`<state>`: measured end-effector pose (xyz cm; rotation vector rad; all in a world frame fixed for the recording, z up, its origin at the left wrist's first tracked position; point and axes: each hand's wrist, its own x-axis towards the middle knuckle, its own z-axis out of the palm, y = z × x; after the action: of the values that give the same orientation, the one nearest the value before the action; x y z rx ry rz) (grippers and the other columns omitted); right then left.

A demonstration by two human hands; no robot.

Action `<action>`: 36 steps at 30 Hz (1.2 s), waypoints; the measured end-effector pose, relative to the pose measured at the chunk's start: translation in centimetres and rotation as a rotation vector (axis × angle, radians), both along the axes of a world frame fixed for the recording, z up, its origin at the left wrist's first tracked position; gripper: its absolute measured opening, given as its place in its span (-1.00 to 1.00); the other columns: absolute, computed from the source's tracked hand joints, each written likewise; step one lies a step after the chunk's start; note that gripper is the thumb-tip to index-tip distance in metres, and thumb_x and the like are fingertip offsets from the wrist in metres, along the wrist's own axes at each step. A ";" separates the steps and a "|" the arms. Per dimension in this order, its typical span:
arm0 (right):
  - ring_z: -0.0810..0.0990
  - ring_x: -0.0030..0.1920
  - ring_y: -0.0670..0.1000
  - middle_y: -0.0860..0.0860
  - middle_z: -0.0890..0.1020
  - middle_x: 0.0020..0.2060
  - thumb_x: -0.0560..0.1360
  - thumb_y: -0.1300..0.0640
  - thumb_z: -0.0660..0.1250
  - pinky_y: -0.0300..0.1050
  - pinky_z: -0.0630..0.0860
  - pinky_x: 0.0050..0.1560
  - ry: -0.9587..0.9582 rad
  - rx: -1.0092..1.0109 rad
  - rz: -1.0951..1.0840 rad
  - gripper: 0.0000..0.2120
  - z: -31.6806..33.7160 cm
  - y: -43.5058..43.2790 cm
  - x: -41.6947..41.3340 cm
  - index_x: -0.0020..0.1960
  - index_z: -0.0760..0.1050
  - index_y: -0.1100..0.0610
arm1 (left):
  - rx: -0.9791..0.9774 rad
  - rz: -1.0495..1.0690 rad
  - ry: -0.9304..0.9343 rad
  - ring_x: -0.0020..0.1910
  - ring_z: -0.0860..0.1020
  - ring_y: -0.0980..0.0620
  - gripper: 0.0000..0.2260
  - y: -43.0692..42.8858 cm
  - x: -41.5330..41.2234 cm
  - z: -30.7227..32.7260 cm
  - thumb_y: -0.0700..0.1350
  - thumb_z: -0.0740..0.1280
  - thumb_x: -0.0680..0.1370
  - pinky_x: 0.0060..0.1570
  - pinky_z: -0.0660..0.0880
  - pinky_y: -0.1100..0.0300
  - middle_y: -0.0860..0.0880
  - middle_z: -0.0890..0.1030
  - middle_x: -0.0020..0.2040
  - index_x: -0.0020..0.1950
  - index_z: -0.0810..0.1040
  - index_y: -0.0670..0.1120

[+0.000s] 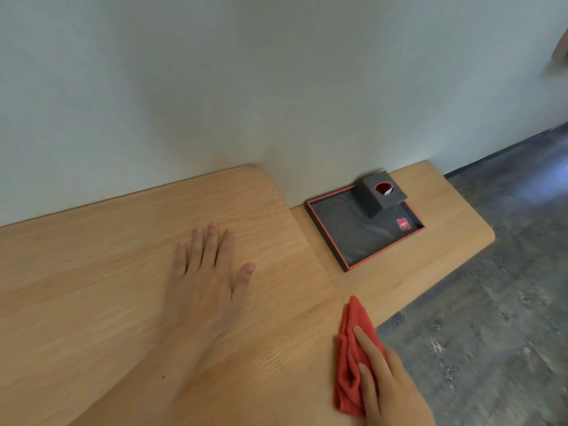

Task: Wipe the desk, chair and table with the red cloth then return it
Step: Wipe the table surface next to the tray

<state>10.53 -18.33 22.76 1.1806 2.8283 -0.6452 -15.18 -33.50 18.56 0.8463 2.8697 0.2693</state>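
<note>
The light wooden desk (107, 272) runs along a pale wall. Flat on its top lies my left hand (206, 281), palm down, fingers together and pointing at the wall, holding nothing. The crumpled red cloth (350, 358) lies on the desk near the front right edge. My right hand (387, 382) presses on the cloth from the right, its fingers laid over the folds.
A lower wooden shelf (455, 241) adjoins the desk on the right. On it stands a dark tray with a red rim (325, 229), carrying a dark tissue box (372, 201) and a small red label (403, 224). Grey mottled floor (491, 318) lies to the right.
</note>
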 end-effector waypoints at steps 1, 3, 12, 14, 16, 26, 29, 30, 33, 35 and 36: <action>0.69 -0.09 -0.14 0.20 0.69 0.13 0.38 0.37 0.54 -0.31 0.60 -0.09 0.025 -0.022 -0.057 -0.31 0.0 -0.3 1.1 0.40 0.38 0.04 | -0.002 0.000 0.000 0.63 -0.19 -0.06 -0.27 0.0 0.0 0.0 0.32 -0.42 0.56 0.58 -0.14 -0.10 -0.04 -0.10 0.66 0.65 -0.08 0.00; 0.50 -0.01 -0.53 0.16 0.70 0.15 0.32 0.57 0.49 -0.62 0.34 0.03 0.173 -0.070 -0.180 -0.37 -0.4 -0.8 2.0 0.33 0.47 0.24 | -0.008 -0.002 0.000 0.63 -0.19 -0.06 -0.27 0.1 0.0 0.0 0.32 -0.42 0.56 0.58 -0.15 -0.09 -0.04 -0.10 0.65 0.65 -0.08 0.00; 0.69 -0.02 0.23 0.13 0.61 0.25 0.60 0.10 0.26 0.08 0.63 -0.03 -0.021 0.156 -0.052 -0.54 0.1 -1.5 -2.0 0.47 0.35 -0.15 | -0.017 -0.016 0.007 0.63 -0.19 -0.08 -0.23 0.1 0.3 0.3 0.33 -0.47 0.53 0.58 -0.15 -0.10 -0.03 -0.11 0.65 0.64 -0.10 0.00; 0.60 0.17 0.15 0.03 0.46 0.38 0.63 -0.12 0.08 0.08 0.55 0.13 -0.148 0.099 0.019 -0.49 0.0 -0.4 -6.2 0.56 0.12 -0.27 | -0.019 -0.015 0.011 0.63 -0.19 -0.07 -0.24 0.1 0.2 0.3 0.33 -0.47 0.53 0.58 -0.15 -0.10 -0.02 -0.11 0.65 0.64 -0.11 0.00; 0.57 0.19 0.16 0.04 0.44 0.38 0.60 -0.20 -0.06 0.08 0.52 0.17 -0.069 0.114 0.047 -0.47 -0.5 0.0 -11.3 0.57 0.08 -0.28 | -0.012 -0.010 0.013 0.63 -0.16 -0.07 -0.24 0.2 0.2 0.3 0.31 -0.46 0.54 0.58 -0.13 -0.11 -0.01 -0.07 0.66 0.65 -0.08 0.00; 0.58 0.16 0.29 0.17 0.46 0.33 0.64 -0.23 -0.03 0.15 0.51 0.09 0.030 0.076 0.143 -0.53 -2.2 2.6 -25.2 0.54 0.15 -0.25 | -0.034 0.007 0.036 0.64 -0.08 -0.07 -0.32 0.4 -0.3 -0.5 0.30 -0.20 0.58 0.57 -0.07 -0.13 0.02 0.00 0.66 0.65 -0.02 0.02; 0.62 0.11 0.23 0.12 0.53 0.25 0.61 -0.25 -0.04 0.12 0.55 0.02 0.062 0.116 0.097 -0.54 -2.3 1.8 -20.5 0.50 0.19 -0.29 | -0.036 0.000 0.059 0.63 -0.02 -0.10 -0.34 0.4 -0.3 -0.7 0.28 -0.14 0.59 0.57 -0.05 -0.14 -0.01 0.06 0.65 0.65 0.01 0.01; 0.63 0.08 0.21 0.09 0.55 0.22 0.60 -0.26 -0.06 0.11 0.56 0.01 0.057 0.119 0.074 -0.53 -2.2 1.4 -18.3 0.49 0.19 -0.30 | -0.037 -0.002 0.064 0.63 -0.01 -0.11 -0.34 0.4 -0.4 -0.7 0.27 -0.14 0.59 0.57 -0.04 -0.14 -0.02 0.07 0.65 0.64 0.02 0.00; 0.64 0.00 0.12 0.01 0.56 0.13 0.57 -0.26 -0.07 0.07 0.61 -0.08 -0.007 0.152 0.040 -0.50 -1.6 0.1 -10.7 0.50 0.17 -0.31 | -0.043 -0.009 0.078 0.63 -0.03 -0.11 -0.34 0.2 -0.4 -0.9 0.28 -0.20 0.60 0.57 -0.06 -0.14 -0.03 0.04 0.65 0.64 0.00 0.00; 0.65 -0.06 0.10 -0.02 0.56 0.10 0.57 -0.23 0.00 0.07 0.62 -0.18 -0.057 0.144 0.050 -0.51 -1.0 -0.5 -5.7 0.50 0.22 -0.30 | -0.028 -0.012 0.074 0.63 -0.05 -0.11 -0.33 0.2 -0.4 -1.1 0.29 -0.24 0.60 0.57 -0.08 -0.13 -0.02 0.01 0.65 0.64 -0.02 0.00; 0.66 -0.11 0.10 -0.01 0.59 0.07 0.57 -0.20 0.05 0.06 0.63 -0.25 -0.049 0.151 0.045 -0.51 -0.7 -0.7 -3.4 0.49 0.30 -0.27 | -0.027 -0.016 0.075 0.63 -0.06 -0.11 -0.33 0.2 -0.4 -1.2 0.29 -0.25 0.60 0.57 -0.08 -0.13 -0.02 0.00 0.65 0.64 -0.03 0.00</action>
<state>7.10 -19.03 22.04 1.1319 2.8966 -0.4016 -15.53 -33.33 17.36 0.8929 2.9271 0.2002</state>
